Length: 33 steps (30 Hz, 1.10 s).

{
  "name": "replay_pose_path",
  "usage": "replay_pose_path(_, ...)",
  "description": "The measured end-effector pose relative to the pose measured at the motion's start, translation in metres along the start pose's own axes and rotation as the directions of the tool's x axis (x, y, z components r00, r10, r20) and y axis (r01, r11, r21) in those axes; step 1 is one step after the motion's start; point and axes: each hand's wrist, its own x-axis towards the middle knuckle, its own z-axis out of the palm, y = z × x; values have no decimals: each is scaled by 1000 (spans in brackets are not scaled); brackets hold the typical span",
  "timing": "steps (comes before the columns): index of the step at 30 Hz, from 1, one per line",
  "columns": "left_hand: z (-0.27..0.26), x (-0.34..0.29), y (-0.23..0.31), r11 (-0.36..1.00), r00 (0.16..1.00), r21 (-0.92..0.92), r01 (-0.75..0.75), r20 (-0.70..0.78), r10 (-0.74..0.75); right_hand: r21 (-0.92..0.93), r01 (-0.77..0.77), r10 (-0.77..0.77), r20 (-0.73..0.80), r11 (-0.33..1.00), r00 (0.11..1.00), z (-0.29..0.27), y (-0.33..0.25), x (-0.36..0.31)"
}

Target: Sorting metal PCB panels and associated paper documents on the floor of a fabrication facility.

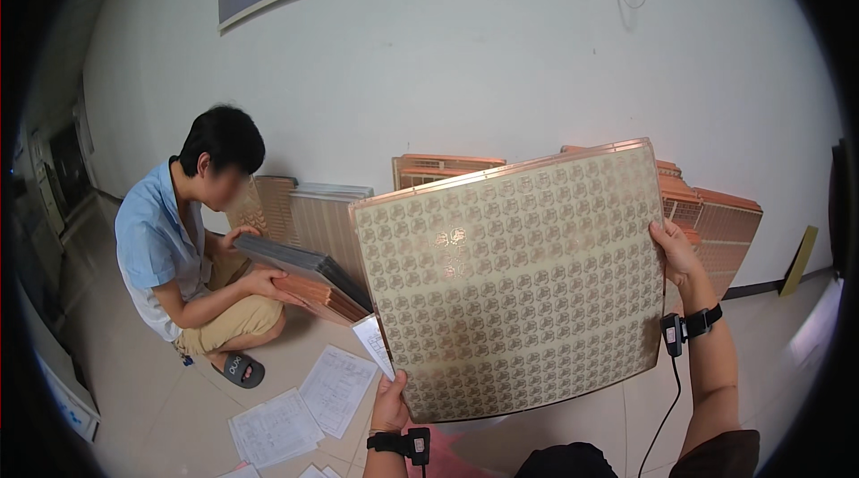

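Observation:
A large square printed circuit board panel (514, 285), beige with rows of small repeated patterns and copper edges, is held up tilted in front of me. My left hand (388, 405) is closed on its lower left corner. Higher up, my right hand (677, 250) grips the right edge. Part of a white printed sheet (373, 344) shows beside the panel's left edge, just above my left hand; whether I hold it too, I cannot tell. The fingers behind the panel are hidden. Each of my wrists wears a black strap with a small device.
At left a squatting person (201, 254) handles a stack of grey and copper panels (304, 277). More copper panels (729, 232) lean against the white wall (376, 75). Printed sheets (277, 427) lie on the tiled floor. A narrow yellowish board (798, 260) leans at far right.

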Motion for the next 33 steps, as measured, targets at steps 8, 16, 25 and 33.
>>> replay_pose_path(8, -9, 3, -5, 999, 999, -21, 30, -11, -30, -19, 31, -31, -3, 999, 1000, 1, 0, -3)
replay_pose_path(16, -27, 6, -3, 958, 975, 247, 142, -202, -92, -135, 100, -112, -86, 986, 990, 4, 12, 0)
replay_pose_path(25, -111, 8, 54, 656, 819, 754, 34, -397, 414, -656, 82, -59, 57, 750, 997, -87, -2, -7)
replay_pose_path(33, -102, -56, 128, 387, 891, 919, 78, -239, 387, -972, 153, 150, 180, 177, 972, -118, 84, 12)
